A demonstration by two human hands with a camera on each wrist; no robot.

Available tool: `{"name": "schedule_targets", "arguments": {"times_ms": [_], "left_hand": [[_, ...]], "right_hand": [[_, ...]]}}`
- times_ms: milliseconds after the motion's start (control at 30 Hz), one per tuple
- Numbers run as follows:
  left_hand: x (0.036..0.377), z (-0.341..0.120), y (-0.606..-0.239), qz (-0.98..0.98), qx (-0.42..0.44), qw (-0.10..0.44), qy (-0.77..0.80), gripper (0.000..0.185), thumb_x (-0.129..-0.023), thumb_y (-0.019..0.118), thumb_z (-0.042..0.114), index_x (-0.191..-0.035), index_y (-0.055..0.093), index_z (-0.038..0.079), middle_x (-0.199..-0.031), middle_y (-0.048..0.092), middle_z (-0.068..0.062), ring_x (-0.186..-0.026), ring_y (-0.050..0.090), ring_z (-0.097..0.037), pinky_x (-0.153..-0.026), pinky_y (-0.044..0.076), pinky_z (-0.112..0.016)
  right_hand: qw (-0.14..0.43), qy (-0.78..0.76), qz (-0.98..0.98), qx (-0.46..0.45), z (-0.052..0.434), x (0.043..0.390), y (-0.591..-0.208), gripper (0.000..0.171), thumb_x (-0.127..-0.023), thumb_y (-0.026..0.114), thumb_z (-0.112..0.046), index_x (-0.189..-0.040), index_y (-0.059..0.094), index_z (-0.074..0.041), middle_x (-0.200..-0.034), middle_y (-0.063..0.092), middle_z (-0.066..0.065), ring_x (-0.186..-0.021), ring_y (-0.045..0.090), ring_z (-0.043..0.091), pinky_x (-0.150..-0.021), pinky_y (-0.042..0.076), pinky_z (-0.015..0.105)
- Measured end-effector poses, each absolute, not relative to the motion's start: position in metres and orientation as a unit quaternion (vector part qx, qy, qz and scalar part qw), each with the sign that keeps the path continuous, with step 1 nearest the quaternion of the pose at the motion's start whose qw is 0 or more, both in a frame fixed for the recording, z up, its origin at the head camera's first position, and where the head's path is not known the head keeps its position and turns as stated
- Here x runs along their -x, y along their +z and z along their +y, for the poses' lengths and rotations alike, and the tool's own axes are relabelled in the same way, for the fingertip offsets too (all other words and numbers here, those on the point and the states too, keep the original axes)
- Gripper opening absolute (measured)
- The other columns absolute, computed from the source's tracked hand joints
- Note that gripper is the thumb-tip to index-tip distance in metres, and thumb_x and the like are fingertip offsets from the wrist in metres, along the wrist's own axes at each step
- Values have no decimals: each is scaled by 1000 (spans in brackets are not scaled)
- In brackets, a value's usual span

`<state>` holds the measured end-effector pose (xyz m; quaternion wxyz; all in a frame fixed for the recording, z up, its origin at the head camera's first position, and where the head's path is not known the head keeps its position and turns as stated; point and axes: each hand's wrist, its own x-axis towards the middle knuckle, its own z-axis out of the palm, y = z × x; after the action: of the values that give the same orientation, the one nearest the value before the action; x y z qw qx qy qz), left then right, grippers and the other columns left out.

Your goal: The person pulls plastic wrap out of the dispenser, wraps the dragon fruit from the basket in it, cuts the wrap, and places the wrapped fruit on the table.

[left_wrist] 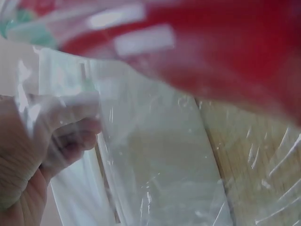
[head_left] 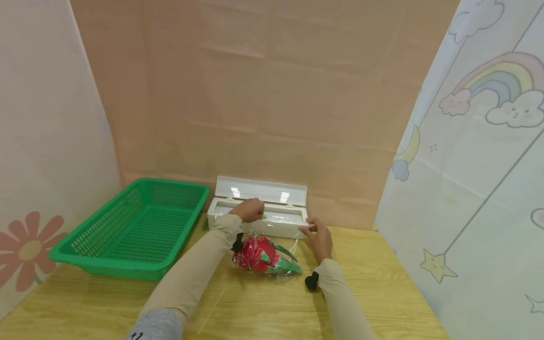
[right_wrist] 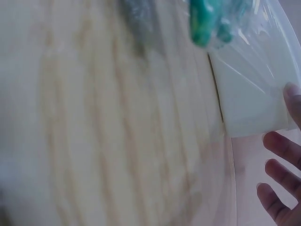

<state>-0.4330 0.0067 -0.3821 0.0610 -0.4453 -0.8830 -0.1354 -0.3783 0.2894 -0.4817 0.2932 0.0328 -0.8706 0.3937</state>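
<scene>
A white cling film dispenser (head_left: 259, 228) stands at the back of the table with its lid (head_left: 261, 191) raised. My left hand (head_left: 250, 210) is over its top, fingers curled at a small green slide cutter (head_left: 265, 216) on the film's edge. At the dispenser's right end, my right hand (head_left: 319, 238) grips the corner, thumb against the front and fingers at the end. Clear film (left_wrist: 160, 155) runs down from the dispenser toward me. On it lies a red, fruit-like object with green leafy parts (head_left: 262, 255), partly wrapped, between my forearms.
A green perforated plastic basket (head_left: 120, 269) stands on the left of the wooden table (head_left: 374, 278). Brown backing (head_left: 272, 118) rises behind the dispenser. Patterned white sheets (head_left: 476, 189) hang at both sides.
</scene>
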Motion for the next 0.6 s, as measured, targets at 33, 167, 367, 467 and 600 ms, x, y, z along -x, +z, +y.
{"name": "schedule_targets", "arguments": {"times_ms": [33, 167, 367, 467, 600], "left_hand": [[434, 6, -383, -881, 448, 65, -134, 55, -93, 66, 0, -52, 38, 22, -48, 23, 12, -49, 20, -4, -52, 27, -20], [436, 3, -386, -877, 456, 72, -133, 56, -92, 64, -2, -52, 32, 21, -50, 19, 10, -49, 19, -5, -51, 24, -20], [436, -3, -386, -876, 455, 79, -141, 57, -92, 64, -2, -52, 30, 21, -50, 18, 11, -49, 19, -5, -51, 26, -19], [435, -6, -387, -877, 451, 84, -141, 56, -92, 65, -1, -52, 33, 21, -49, 21, 11, -49, 22, -4, -53, 29, -19], [432, -7, -388, -879, 446, 89, -141, 53, -93, 66, 1, -53, 37, 20, -50, 24, 11, -50, 24, -4, -55, 31, -20]], "right_hand": [[292, 396, -870, -34, 289, 379, -482, 38, -83, 80, -39, -112, 71, -16, -81, 71, 4, -68, 63, 21, -56, 46, 36], [292, 400, -868, -42, 288, 380, -484, 40, -83, 80, -41, -112, 71, -15, -82, 71, 5, -69, 64, 22, -56, 47, 37], [298, 395, -868, -49, 286, 382, -484, 41, -84, 79, -43, -113, 71, -15, -82, 72, 5, -71, 65, 23, -58, 48, 38], [297, 393, -869, -49, 285, 382, -484, 41, -84, 78, -43, -114, 71, -16, -83, 72, 6, -72, 65, 24, -59, 49, 39], [301, 391, -869, -48, 289, 381, -483, 40, -83, 80, -40, -114, 72, -16, -83, 72, 6, -74, 66, 26, -61, 50, 41]]}}
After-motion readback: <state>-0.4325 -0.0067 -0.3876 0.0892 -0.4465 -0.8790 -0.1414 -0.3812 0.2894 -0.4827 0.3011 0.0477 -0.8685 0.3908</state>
